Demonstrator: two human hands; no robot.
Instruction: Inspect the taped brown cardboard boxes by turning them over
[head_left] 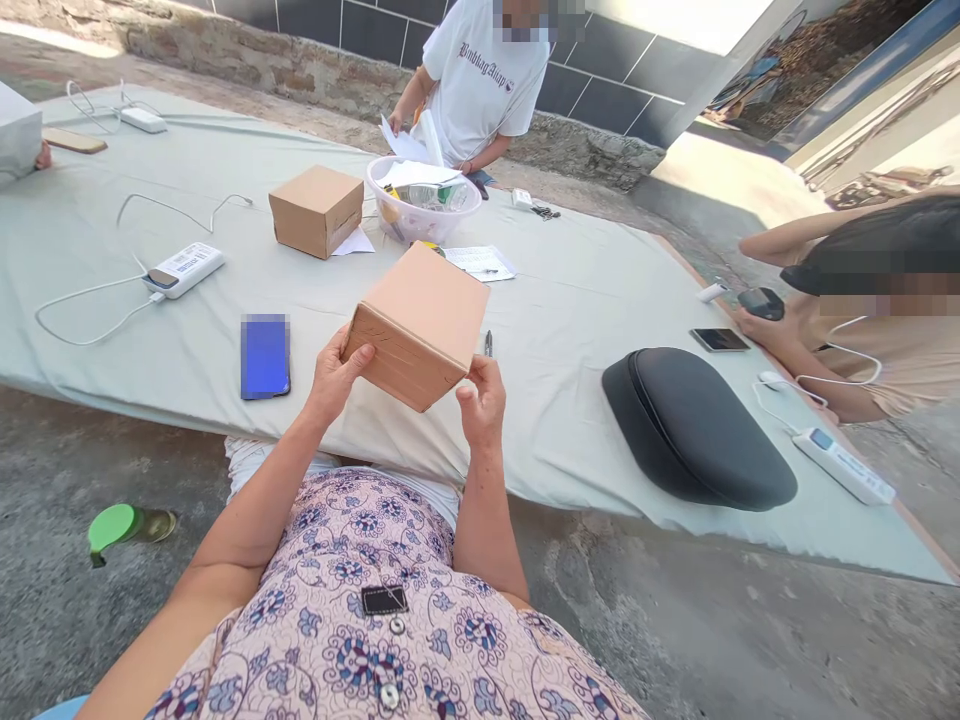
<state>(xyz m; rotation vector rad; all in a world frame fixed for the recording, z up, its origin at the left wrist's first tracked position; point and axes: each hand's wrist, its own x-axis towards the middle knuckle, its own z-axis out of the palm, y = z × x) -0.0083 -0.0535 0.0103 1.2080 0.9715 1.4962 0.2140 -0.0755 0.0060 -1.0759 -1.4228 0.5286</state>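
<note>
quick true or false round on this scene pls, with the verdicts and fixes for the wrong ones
1. The left hand and right hand are both on one cardboard box. True.
2. The second box sits inside the basin. False: the second box is on the table, left of the basin.
3. A pen lies on the table near the right hand. True.
4. The green-lidded bottle is on the table. False: it is on the ground.
5. The phone with the blue screen is left of the hands. True.
</note>
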